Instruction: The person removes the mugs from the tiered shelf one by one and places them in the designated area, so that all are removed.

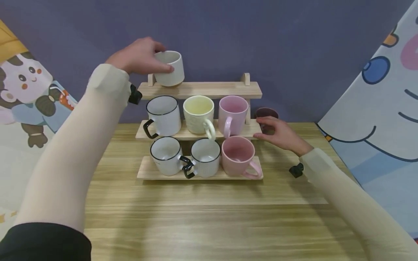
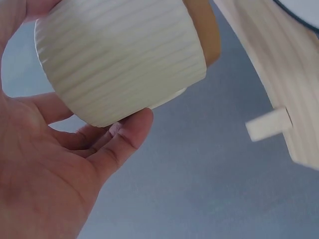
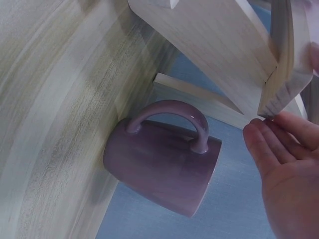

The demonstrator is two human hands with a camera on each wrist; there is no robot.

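Note:
My left hand (image 1: 142,58) grips a white cup (image 1: 174,70) over the left end of the rack's top shelf (image 1: 202,89). In the left wrist view the cup (image 2: 124,59) shows ribbed sides and a tan base; fingers lie along its side, and no handle shows clearly. My right hand (image 1: 282,134) holds the right end of the middle shelf (image 1: 186,135), the shelf edge (image 3: 286,82) lying between fingers and thumb in the right wrist view. Beside that hand a dark purple mug (image 3: 162,159) stands on the table behind the rack's end, partly hidden in the head view.
The middle shelf bears a white black-rimmed mug (image 1: 164,117), a pale yellow mug (image 1: 196,117) and a pink mug (image 1: 237,116). On the bottom shelf (image 1: 145,170) are two white black-rimmed mugs (image 1: 164,159) and a rose mug (image 1: 236,157). A blue-grey wall (image 1: 209,40) rises behind.

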